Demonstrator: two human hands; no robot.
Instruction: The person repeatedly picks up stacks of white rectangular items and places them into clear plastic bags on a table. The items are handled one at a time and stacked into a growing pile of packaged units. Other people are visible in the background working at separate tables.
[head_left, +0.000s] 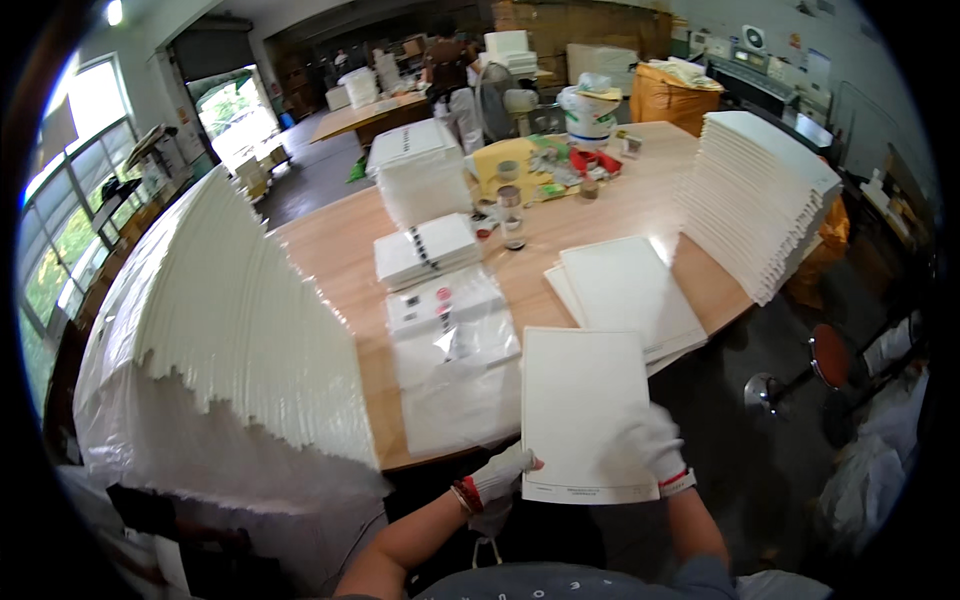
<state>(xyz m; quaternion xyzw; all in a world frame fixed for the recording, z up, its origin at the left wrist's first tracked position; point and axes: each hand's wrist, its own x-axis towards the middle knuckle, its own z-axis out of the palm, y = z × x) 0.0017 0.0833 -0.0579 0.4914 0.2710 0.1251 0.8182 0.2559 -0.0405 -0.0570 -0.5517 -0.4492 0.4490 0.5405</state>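
Observation:
A large white rectangular paper sheet or pad [580,410] with a thin printed border is held up in front of me at the table's near edge. My left hand [503,474], in a white glove with the fingertips bare, grips its lower left edge, thumb on the front face. Over the right part of the sheet is my right hand [655,445], also gloved; motion smears its fingers, so their hold is unclear. Just beyond, several similar white sheets [630,290] lie in a loose, fanned pile. Left of the held sheet, clear plastic bags [450,330] lie flat on the table.
Tall stacks of white sheets rise at left [230,320] and right [755,205]. White packs [415,165] stand on the wooden table [335,245]. Beyond are a clear jar [511,218], a white bucket [590,118] and a fan [497,100]. Another person [450,75] stands behind. A stool [828,357] is at right.

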